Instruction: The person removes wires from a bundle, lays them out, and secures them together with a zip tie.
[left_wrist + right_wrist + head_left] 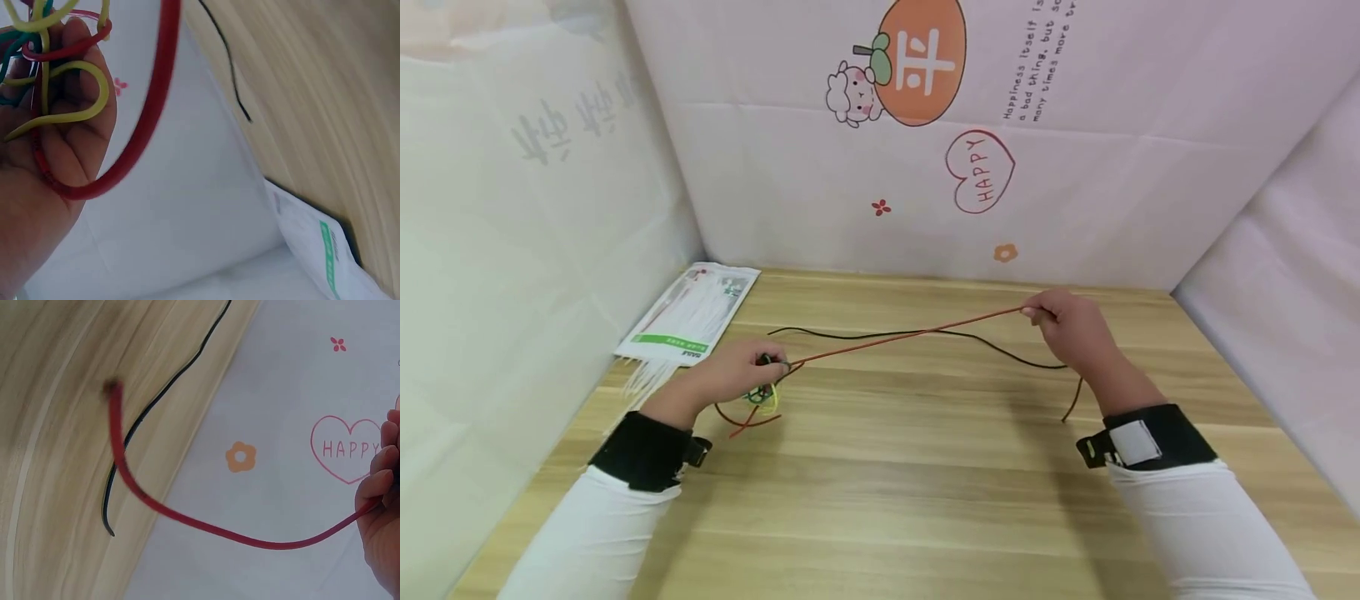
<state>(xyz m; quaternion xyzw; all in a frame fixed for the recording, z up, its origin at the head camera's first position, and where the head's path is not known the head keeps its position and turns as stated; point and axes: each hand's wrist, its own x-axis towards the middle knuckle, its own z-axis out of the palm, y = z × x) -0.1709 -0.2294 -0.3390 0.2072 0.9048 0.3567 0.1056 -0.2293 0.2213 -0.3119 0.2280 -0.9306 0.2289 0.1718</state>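
A red cord [970, 321] stretches straight between a person's hands, the right hand [1067, 329] pinching it and the left hand [730, 371] gripping a tangle of colored cords [762, 393]. Beyond the left hand, a dark cord [850, 338] lies on the bench [925, 483] (a white packet [700, 304] sits there too).

- The table [880, 508] is of pale wood, with visible grain
- On its far half lies one dark cord [973, 336], in gentle waves
- At the far left corner lies a white packet [692, 312], with thin white strips [643, 379] beside its near edge
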